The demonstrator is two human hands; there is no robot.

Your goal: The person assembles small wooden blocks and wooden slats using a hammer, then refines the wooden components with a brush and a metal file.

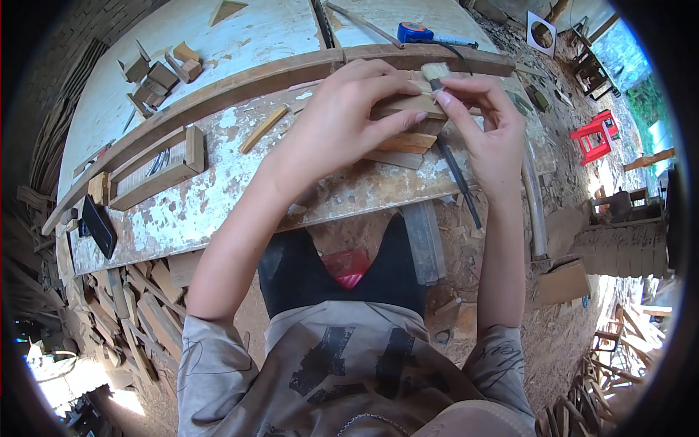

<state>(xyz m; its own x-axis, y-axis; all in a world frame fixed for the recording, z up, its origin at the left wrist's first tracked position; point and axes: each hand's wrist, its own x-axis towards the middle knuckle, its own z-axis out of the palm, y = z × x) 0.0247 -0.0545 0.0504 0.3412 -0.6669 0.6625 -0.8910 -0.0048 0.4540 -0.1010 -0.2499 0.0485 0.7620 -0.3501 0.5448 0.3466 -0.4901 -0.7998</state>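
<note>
My left hand [357, 109] is wrapped over a small wooden block [411, 108], its thumb along the near side. My right hand [484, 116] is closed in a pinch at the block's right end, thumb and index tips together; I cannot tell what is between them. A brush with pale bristles [435, 71] lies right at those fingertips. Below the block are thin wood strips [408, 142]. A long dark stick [459, 178] runs from beside them past the bench's front edge, under my right wrist.
On the paint-spotted workbench [196, 226] stand a wooden tray [156, 169] holding thin metal pieces, a black phone-like slab [98, 226] and a loose wood strip [263, 130]. Behind a long wooden rail [240, 86] lie small wood assemblies [153, 84] and a blue tape measure [415, 33]. A red stool [593, 137] stands right.
</note>
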